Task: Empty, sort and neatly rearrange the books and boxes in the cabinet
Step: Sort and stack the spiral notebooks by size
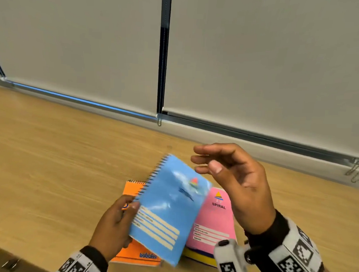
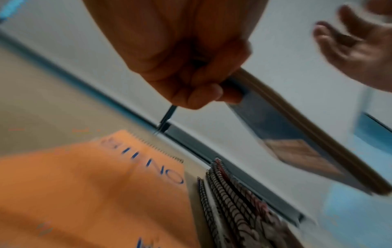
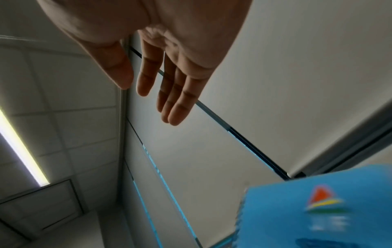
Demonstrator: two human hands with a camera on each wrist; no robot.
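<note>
One blue spiral notebook (image 1: 165,208) is pinched by its corner in the left hand (image 1: 114,224), above the orange notebook (image 1: 133,253) and beside the pink one (image 1: 213,222), while the right hand (image 1: 230,176) waits open and empty just above it, so sorting seems under way and laying it on a matching pile comes next.

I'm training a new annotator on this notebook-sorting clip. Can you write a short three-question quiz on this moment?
1. True or false: the right hand grips the blue spiral-bound notebook.
2. Which hand holds that notebook? A) left hand B) right hand C) both
3. Fill in: the word printed on the pink notebook lying on the wooden tabletop is ____.

Key: 1 false, its fingers are open and hold nothing; 2 A; 3 SPIRAL. The orange spiral notepad lies beside the pink one.
</note>
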